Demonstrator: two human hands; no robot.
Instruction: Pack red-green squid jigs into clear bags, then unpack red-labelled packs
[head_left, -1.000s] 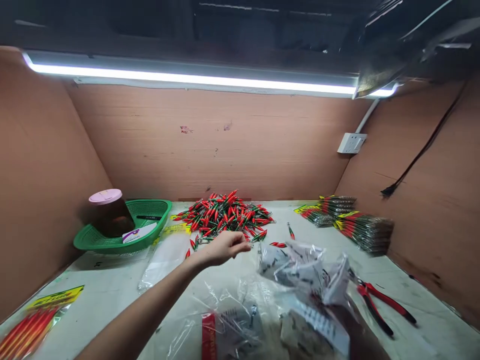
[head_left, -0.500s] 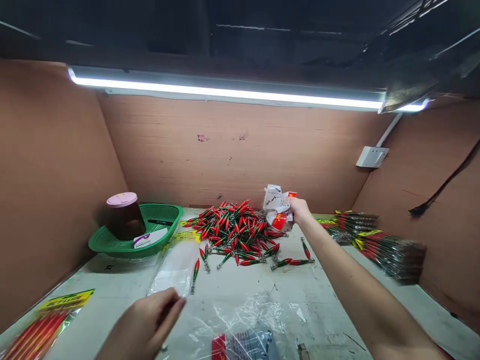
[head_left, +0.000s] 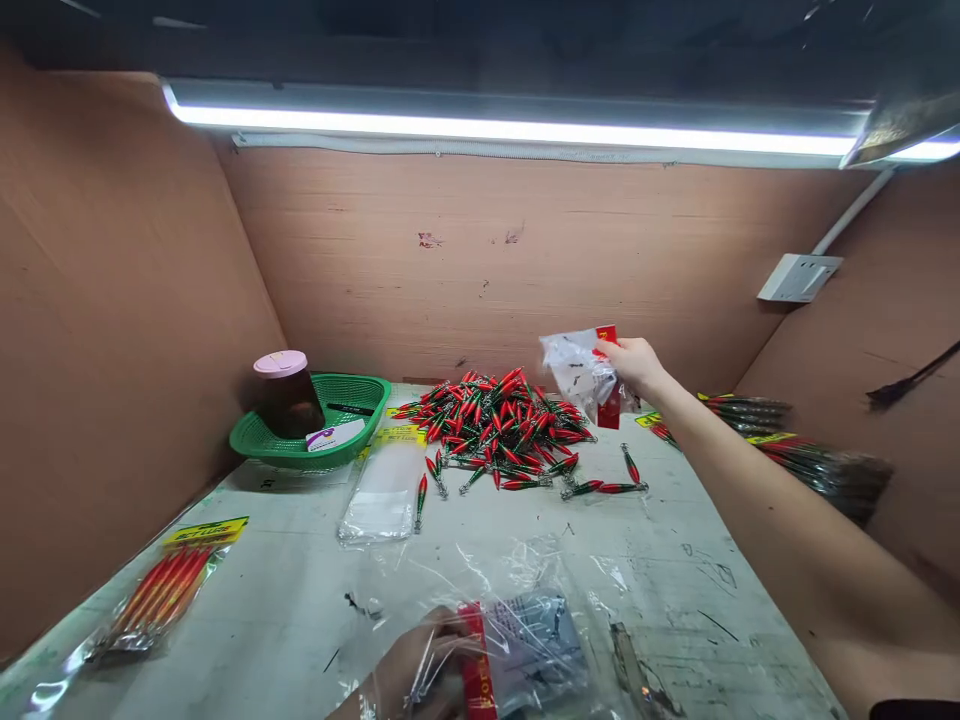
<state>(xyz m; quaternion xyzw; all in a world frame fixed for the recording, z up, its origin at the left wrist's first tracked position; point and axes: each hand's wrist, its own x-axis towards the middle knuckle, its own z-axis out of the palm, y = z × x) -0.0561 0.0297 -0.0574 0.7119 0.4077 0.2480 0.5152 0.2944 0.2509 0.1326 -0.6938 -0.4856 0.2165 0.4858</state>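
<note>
My right hand [head_left: 636, 364] is closed on crumpled clear plastic packets [head_left: 577, 365] with red header strips, held above the right side of a heap of red-and-green fishing lures [head_left: 495, 420]. At the front, my left hand [head_left: 427, 660] shows through a large clear plastic bag [head_left: 390, 575]. Its curled fingers are at the red strip of a printed packet [head_left: 540, 640] in that bag; the fingertips are partly hidden. A few loose lures lie in front of the heap. Left of them is a stack of clear sleeves [head_left: 382, 490] with yellow headers.
At the back left, a green basket [head_left: 247, 445] holds a dark jar [head_left: 289, 405] with a pink lid, a card and a pen. A packed bag of orange lures [head_left: 165, 590] lies front left. Bundled lure packs [head_left: 832, 470] are stacked at right, partly behind my forearm.
My left hand has moved right and down to the printed packet. My right hand has lifted the crumpled packets slightly and turned them. The camera view has shifted.
</note>
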